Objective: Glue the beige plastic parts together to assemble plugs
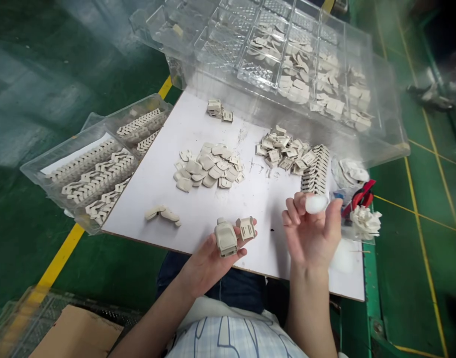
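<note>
My left hand [213,258] is closed around two beige plastic parts near the table's front edge. One is a rounded, cap-like part [226,237], lying across the fingers. Beside it, at the fingertips, is a flat slotted clip [246,227]. To the right, my right hand [313,238] is raised palm up with its fingers curled. A soft-looking white oval pad [316,203] sits between its index finger and thumb. Ahead of my hands lies a pile of rounded beige covers [209,166]. A pair of joined beige pieces [162,214] rests to the left.
Slotted clips [283,149] lie heaped beside a stacked row of parts [316,169]. A large clear compartment tray [246,79] stands across the back. Another clear tray [37,164] with rows of parts is at left. Red-handled pliers [362,196] and white scraps [365,221] are at right.
</note>
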Demonstrator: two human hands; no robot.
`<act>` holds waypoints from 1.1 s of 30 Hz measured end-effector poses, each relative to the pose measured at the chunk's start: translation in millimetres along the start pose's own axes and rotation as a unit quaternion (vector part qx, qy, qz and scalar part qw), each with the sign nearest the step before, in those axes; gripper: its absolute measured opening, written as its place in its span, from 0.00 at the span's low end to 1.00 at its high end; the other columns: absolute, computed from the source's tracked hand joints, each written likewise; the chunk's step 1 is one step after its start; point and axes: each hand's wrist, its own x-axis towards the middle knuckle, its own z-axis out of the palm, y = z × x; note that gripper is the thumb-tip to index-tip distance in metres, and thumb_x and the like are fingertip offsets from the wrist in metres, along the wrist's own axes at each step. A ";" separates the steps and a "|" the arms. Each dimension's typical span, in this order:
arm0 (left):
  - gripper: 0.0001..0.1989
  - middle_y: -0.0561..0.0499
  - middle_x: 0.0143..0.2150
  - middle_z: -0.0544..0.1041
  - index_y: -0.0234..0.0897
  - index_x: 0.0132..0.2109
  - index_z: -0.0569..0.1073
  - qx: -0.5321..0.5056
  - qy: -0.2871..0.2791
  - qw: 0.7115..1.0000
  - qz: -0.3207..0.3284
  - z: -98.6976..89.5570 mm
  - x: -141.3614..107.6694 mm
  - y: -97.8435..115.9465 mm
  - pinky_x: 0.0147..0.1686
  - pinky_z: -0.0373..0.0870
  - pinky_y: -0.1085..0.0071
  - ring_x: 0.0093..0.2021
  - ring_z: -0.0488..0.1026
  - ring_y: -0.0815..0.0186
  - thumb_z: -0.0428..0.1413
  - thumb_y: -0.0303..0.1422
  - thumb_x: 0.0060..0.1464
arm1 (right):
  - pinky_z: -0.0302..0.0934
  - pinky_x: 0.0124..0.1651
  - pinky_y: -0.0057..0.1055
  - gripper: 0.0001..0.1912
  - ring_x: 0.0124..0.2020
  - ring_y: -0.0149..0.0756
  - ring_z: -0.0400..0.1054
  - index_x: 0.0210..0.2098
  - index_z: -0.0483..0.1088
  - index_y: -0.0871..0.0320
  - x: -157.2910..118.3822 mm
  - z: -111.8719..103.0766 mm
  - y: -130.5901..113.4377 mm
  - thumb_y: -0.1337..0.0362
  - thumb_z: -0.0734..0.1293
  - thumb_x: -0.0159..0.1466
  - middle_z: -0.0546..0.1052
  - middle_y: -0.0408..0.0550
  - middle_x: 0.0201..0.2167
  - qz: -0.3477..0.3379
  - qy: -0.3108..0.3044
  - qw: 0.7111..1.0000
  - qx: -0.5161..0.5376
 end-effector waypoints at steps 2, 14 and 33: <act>0.19 0.49 0.61 0.79 0.49 0.41 0.86 0.009 0.001 1.000 0.008 -1.3 0.2 -1.0 0.48 0.70 0.64 0.67 0.69 0.49 0.65 0.55 0.50 | 0.43 0.21 0.28 0.27 0.21 0.28 0.45 0.23 0.59 0.54 -2.8 6.5 1.5 0.41 0.71 0.60 0.52 0.37 0.24 -0.030 -0.021 0.999 -0.015; 0.19 0.50 0.64 0.77 0.49 0.46 0.85 -0.005 -0.057 0.998 0.011 -8.0 -0.6 -4.5 0.51 0.68 0.69 0.64 0.70 0.54 0.61 0.53 0.57 | 0.46 0.26 0.34 0.24 0.22 0.32 0.53 0.20 0.58 0.54 -15.8 6.8 17.7 0.51 0.67 0.67 0.57 0.39 0.19 -0.199 -0.032 0.961 -0.191; 0.20 0.44 0.63 0.77 0.43 0.45 0.85 -0.027 -0.026 0.999 0.008 -7.0 -1.5 -4.3 0.51 0.66 0.69 0.65 0.67 0.53 0.63 0.52 0.56 | 0.43 0.26 0.33 0.22 0.21 0.29 0.51 0.20 0.60 0.56 -15.4 8.2 15.9 0.57 0.68 0.68 0.57 0.38 0.19 -0.204 -0.048 0.965 -0.161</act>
